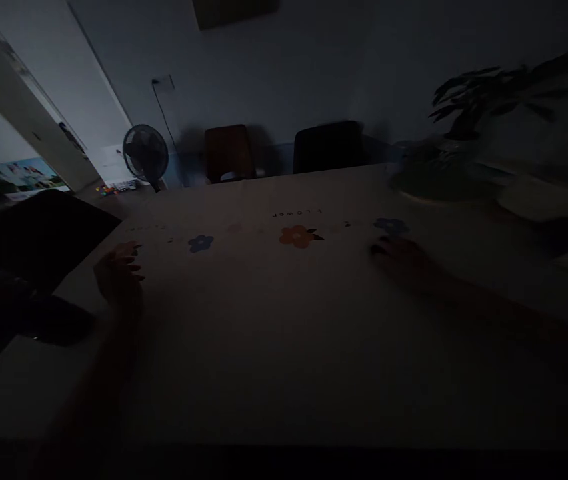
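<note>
Both hands lie spread and holding nothing on the tablecloth, the left hand near its left edge, the right hand far to the right beside a blue printed flower; the cloth covers the whole table and looks thin, soft and light, likely best pinched at an edge. The room is very dim, with a fan and two chairs at the far wall and a plant far right.

The tablecloth is pale beige, printed with an orange flower at the middle; a blue flower lies left of the orange one, another blue flower right of it, and dark lettering just above it.
</note>
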Tool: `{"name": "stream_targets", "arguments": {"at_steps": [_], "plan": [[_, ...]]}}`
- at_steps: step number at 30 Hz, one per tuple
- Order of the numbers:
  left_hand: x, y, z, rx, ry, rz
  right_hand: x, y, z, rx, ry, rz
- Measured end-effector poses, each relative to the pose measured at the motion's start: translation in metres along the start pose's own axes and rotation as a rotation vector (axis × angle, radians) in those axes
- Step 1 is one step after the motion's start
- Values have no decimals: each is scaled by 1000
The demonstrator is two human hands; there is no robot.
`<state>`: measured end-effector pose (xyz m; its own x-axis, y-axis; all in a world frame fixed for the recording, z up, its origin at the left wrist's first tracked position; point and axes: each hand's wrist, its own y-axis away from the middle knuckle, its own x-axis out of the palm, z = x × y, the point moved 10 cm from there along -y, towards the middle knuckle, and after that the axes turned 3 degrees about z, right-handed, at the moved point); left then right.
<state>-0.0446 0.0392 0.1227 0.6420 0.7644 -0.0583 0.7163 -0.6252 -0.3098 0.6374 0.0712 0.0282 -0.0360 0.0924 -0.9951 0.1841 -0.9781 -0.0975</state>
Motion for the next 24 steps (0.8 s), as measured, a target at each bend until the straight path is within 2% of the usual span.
{"name": "stream_targets", "arguments": {"at_steps": [2, 5, 10, 13, 16, 18, 20, 22, 24], "plan": [[0, 9, -9, -54, 48, -27, 0, -9, 75, -170, -25, -3], [-5, 12, -22, -17, 131, -30, -2, -25, 181, -398, -104, 1], [-32, 1, -29, 140, 73, -153, -21, -55, 341, -702, -290, 40], [-42, -2, -32, 243, 38, -212, -28, -70, 437, -878, -325, 51], [-45, -2, -32, 308, 42, -253, -26, -83, 526, -998, -299, 55], [-44, -2, -30, 314, 22, -260, -19, -91, 577, -1048, -267, 68], [-43, -1, -28, 306, -16, -259, -14, -99, 618, -1074, -249, 66], [-42, 0, -27, 298, -49, -264, -12, -113, 643, -1044, -265, 46], [-42, 2, -24, 294, -82, -268, -14, -132, 653, -979, -324, 20]]}}
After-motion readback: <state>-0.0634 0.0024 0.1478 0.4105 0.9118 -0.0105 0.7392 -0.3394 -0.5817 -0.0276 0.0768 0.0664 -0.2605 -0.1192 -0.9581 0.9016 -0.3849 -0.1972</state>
